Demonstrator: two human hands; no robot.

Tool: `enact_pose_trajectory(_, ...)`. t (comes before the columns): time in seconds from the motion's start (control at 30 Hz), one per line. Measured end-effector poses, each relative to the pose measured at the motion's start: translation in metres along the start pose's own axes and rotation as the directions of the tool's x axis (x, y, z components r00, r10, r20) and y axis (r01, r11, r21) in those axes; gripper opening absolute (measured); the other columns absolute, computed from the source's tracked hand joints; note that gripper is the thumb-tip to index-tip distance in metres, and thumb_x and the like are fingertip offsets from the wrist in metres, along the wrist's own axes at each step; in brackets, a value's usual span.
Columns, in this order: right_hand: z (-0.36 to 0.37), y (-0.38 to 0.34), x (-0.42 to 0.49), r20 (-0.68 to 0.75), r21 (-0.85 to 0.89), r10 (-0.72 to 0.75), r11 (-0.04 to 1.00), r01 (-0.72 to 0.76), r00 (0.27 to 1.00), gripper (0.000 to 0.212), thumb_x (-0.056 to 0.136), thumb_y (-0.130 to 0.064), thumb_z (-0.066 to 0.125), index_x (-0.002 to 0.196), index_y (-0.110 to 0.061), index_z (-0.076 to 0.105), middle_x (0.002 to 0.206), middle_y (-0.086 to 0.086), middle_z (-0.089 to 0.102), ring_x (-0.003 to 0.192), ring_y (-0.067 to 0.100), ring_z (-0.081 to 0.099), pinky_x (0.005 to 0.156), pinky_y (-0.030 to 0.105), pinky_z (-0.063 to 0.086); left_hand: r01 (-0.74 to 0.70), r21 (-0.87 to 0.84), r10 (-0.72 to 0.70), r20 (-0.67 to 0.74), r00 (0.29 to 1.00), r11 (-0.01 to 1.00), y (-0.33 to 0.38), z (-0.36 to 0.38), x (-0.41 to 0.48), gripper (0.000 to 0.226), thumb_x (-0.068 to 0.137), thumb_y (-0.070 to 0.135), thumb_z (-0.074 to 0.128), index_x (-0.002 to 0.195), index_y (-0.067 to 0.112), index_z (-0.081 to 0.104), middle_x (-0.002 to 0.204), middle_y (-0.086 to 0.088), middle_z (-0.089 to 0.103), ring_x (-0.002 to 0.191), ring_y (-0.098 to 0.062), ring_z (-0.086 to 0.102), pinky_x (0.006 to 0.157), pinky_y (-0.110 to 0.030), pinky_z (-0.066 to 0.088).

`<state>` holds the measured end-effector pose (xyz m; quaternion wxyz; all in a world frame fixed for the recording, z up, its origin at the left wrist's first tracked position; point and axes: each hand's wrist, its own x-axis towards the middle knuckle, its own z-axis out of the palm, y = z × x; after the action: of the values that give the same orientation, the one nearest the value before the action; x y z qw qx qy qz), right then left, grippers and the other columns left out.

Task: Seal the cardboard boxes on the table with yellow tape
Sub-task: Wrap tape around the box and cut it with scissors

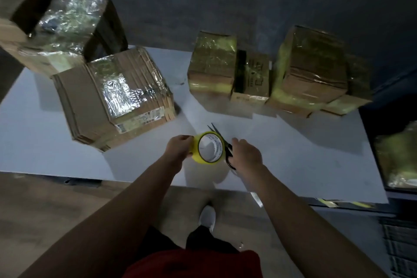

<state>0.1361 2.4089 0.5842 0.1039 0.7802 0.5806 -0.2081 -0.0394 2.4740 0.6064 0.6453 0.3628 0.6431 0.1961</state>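
**Yellow tape being readied, with blades close to the fingers**

Yellow tape roll (195, 158) is being held upright over the near part of the white table (293, 156), between the two hands. The left hand (178, 148) is gripping the roll's outer edge, with its fingers curled round the rim. The right hand (246, 153) is closing round the dark handles of a pair of scissors (229, 156); their blades are pointing away from the person, just behind the roll. Whether a loose end of tape is already lifted is too small to tell.

A large cardboard box (112, 97) is sitting to the left, carrying shiny clear film and little yellow, so it is probably the next one waiting. A row of smaller boxes (212, 67) at the far right is already showing yellow bands.

Risks from here:
- The scissor tips are lying near the left fingers, so a hurried tug on the roll could nick skin.
- Tape pulled free in mid-air could fold back and stick to itself.
- The glossy film may be giving a poor bond, so the strip could peel unless it is pressed down firmly.
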Motion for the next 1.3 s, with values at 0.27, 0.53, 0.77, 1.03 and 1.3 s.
enact_pose_trajectory(0.27,-0.029,-0.036,0.011,0.017,0.062,0.005,0.998,-0.006,1.0,0.025,0.095,-0.02,0.047,0.117,-0.008,0.048,0.115,0.014,0.057,0.104,0.032,0.058,0.073,0.034,0.042,-0.31,0.617,0.299,0.125,0.946,0.723,0.021,-0.019,-0.014,0.031,0.089,0.019,0.054,0.114,0.001,0.064,0.117,-0.016,0.064,0.112,-0.033,0.056,0.093,-0.036,0.042)
enact_pose_trajectory(0.53,-0.089,-0.118,0.02,-0.121,0.09,-0.111,0.988,0.123,0.986,0.02,0.097,-0.014,0.042,0.113,-0.006,0.052,0.116,0.015,0.058,0.106,0.033,0.058,0.078,0.034,0.045,-0.574,0.814,0.861,0.225,0.456,0.091,0.064,-0.122,-0.026,0.015,0.084,0.021,0.052,0.083,0.012,0.064,0.078,-0.007,0.063,0.071,-0.031,0.059,0.057,-0.036,0.049)
enact_pose_trajectory(0.77,-0.116,-0.189,0.017,-0.228,0.172,-0.139,0.968,0.181,0.964,0.016,0.097,-0.02,0.038,0.104,-0.011,0.05,0.089,0.009,0.051,0.079,0.029,0.051,0.068,0.033,0.038,-0.585,0.811,0.836,0.339,0.432,-0.027,0.056,-0.185,0.007,0.012,0.077,0.015,0.076,0.08,0.012,0.064,0.08,-0.005,0.058,0.076,-0.029,0.055,0.057,-0.033,0.044)
enact_pose_trajectory(1.03,-0.108,-0.203,0.015,-0.158,0.318,0.007,0.947,0.044,0.987,0.037,0.099,-0.03,0.036,0.087,-0.004,0.06,0.083,0.012,0.058,0.082,0.03,0.057,0.068,0.03,0.038,-0.437,0.898,0.657,0.364,0.66,-0.059,0.067,-0.17,0.019,0.055,0.073,0.029,0.081,0.117,0.011,0.052,0.109,-0.009,0.054,0.097,-0.027,0.056,0.066,-0.037,0.049)
enact_pose_trajectory(1.3,-0.111,-0.225,0.018,0.009,0.462,0.088,0.883,-0.082,0.996,0.044,0.098,-0.04,0.035,0.09,-0.006,0.063,0.09,0.014,0.063,0.09,0.031,0.062,0.075,0.035,0.046,-0.294,0.945,0.649,0.133,0.749,0.145,0.114,-0.218,0.049,0.056,0.094,0.047,0.049,0.143,0.022,0.038,0.15,-0.013,0.031,0.141,-0.034,0.022,0.108,-0.062,0.024)
